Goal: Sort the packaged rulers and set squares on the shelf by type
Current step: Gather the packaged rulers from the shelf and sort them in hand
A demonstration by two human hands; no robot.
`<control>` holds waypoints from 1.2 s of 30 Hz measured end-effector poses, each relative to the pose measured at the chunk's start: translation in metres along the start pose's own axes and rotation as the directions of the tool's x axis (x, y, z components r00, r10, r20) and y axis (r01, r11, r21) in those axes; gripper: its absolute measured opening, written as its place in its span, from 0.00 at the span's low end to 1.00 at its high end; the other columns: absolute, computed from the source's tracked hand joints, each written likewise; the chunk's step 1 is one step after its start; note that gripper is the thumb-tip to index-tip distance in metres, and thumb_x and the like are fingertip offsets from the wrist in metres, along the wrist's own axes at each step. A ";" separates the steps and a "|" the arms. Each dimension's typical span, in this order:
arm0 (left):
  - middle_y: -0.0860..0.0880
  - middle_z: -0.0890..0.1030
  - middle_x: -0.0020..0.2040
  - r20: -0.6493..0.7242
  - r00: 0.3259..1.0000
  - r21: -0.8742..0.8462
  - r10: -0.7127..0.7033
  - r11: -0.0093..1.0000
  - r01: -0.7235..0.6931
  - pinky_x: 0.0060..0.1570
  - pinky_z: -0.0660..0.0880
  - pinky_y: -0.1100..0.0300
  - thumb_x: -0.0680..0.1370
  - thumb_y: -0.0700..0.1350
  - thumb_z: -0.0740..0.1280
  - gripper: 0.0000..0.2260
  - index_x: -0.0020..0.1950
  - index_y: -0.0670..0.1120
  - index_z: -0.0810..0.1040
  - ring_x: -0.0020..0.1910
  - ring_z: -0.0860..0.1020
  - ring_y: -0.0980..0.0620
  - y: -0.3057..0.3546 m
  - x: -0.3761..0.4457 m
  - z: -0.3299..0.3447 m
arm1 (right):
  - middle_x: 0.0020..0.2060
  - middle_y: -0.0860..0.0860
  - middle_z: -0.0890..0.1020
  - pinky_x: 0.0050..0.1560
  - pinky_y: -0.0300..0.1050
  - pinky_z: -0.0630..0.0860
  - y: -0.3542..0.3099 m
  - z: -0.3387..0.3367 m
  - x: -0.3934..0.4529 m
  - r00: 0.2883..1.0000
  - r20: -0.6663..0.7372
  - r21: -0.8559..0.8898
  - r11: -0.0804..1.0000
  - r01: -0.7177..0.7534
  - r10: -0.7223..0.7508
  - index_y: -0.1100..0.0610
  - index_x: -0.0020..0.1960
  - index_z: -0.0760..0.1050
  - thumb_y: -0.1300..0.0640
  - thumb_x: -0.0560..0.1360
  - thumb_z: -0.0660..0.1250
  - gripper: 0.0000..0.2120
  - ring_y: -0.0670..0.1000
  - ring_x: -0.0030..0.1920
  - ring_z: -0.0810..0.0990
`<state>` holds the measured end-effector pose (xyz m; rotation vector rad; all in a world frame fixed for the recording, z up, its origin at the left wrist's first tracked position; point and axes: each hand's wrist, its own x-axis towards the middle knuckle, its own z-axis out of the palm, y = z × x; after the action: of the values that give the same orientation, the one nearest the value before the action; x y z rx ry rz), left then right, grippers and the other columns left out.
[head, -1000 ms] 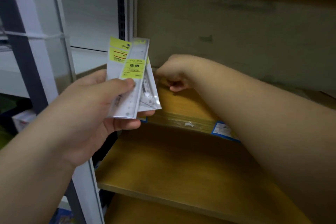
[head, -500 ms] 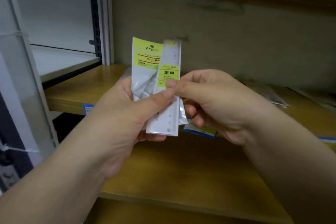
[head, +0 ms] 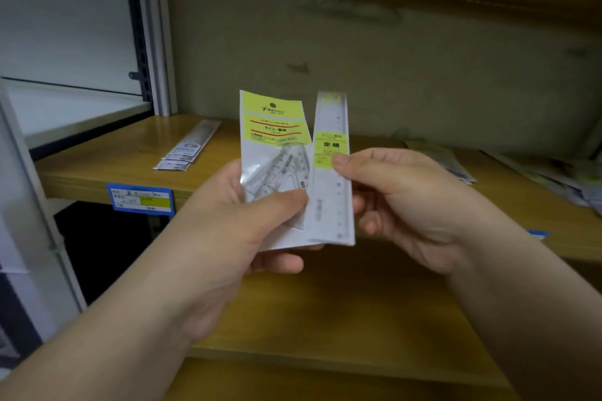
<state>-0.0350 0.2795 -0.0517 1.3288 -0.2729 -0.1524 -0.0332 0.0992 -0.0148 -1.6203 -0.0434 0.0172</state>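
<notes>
**Ruler pack now split from set-square pack, both in hand above the shelf**

Shelf [head: 107, 156]: a wooden board, its front edge carrying a blue label [head: 140, 199] at left; a second blue label is partly visible at right. Compared with a second ago, the view has swung right and more of the board is exposed.

Hands: a second ago the left hand [head: 234, 238] alone held both packs while the right reached onto the shelf. Now the right hand [head: 400, 198] has come back and pinches the ruler pack [head: 332, 172] between thumb and fingers at its yellow label. The left hand grips the set-square pack [head: 273, 153], thumb pressed across its face. The two packs touch along one edge, fanned apart at the top. Judgement: the types are being separated for placing in different piles.

Count: one set-square pack and one ruler pack in hand. One stack of ruler packs [head: 190, 148] lies on the shelf at left, number unclear. A loose heap of packs [head: 449, 159] lies at right, too blurred to count or type.
</notes>
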 end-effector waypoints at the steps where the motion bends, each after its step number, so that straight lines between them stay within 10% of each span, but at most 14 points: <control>1: 0.49 0.89 0.49 -0.005 1.000 -0.005 -0.001 1.000 0.001 0.21 0.77 0.64 0.78 0.41 0.70 0.16 0.65 0.54 0.78 0.41 0.88 0.50 0.000 -0.001 0.000 | 0.35 0.57 0.85 0.24 0.37 0.73 -0.002 -0.006 0.002 1.000 -0.020 0.009 1.000 0.010 -0.010 0.64 0.52 0.80 0.57 0.80 0.66 0.10 0.50 0.31 0.76; 15: 0.48 0.88 0.50 -0.113 0.993 -0.033 -0.036 0.999 0.032 0.25 0.78 0.60 0.80 0.37 0.65 0.15 0.62 0.53 0.82 0.40 0.87 0.50 0.003 -0.002 -0.015 | 0.33 0.51 0.75 0.17 0.31 0.69 -0.016 -0.041 0.127 0.930 -0.210 -0.162 0.928 -0.337 0.301 0.60 0.41 0.74 0.55 0.81 0.65 0.13 0.41 0.18 0.71; 27: 0.43 0.88 0.47 -0.070 0.997 -0.060 -0.030 0.998 0.026 0.25 0.71 0.60 0.80 0.36 0.64 0.14 0.63 0.47 0.81 0.33 0.82 0.54 0.009 0.001 -0.010 | 0.28 0.51 0.73 0.20 0.36 0.68 -0.009 -0.032 0.118 0.934 -0.357 -0.542 0.816 -0.203 -0.004 0.58 0.44 0.76 0.52 0.78 0.69 0.10 0.47 0.24 0.70; 31: 0.44 0.89 0.46 -0.074 0.997 -0.090 0.004 0.996 -0.011 0.24 0.74 0.63 0.80 0.37 0.66 0.11 0.59 0.46 0.82 0.34 0.84 0.53 0.014 0.010 -0.002 | 0.30 0.53 0.76 0.22 0.40 0.65 -0.002 -0.020 0.052 0.941 -0.302 -0.309 0.949 0.055 -0.153 0.56 0.43 0.76 0.45 0.78 0.67 0.14 0.49 0.22 0.69; 36: 0.45 0.89 0.47 0.016 1.000 -0.032 0.027 0.999 -0.026 0.25 0.76 0.66 0.80 0.40 0.67 0.10 0.61 0.46 0.81 0.40 0.87 0.51 0.013 0.030 0.019 | 0.38 0.53 0.85 0.21 0.38 0.69 0.004 -0.010 -0.011 0.995 -0.093 -0.071 0.997 0.013 -0.020 0.57 0.54 0.81 0.46 0.79 0.67 0.14 0.45 0.27 0.74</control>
<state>-0.0123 0.2572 -0.0323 1.2921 -0.3010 -0.1450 -0.0438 0.0891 -0.0188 -1.6889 0.0151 -0.0734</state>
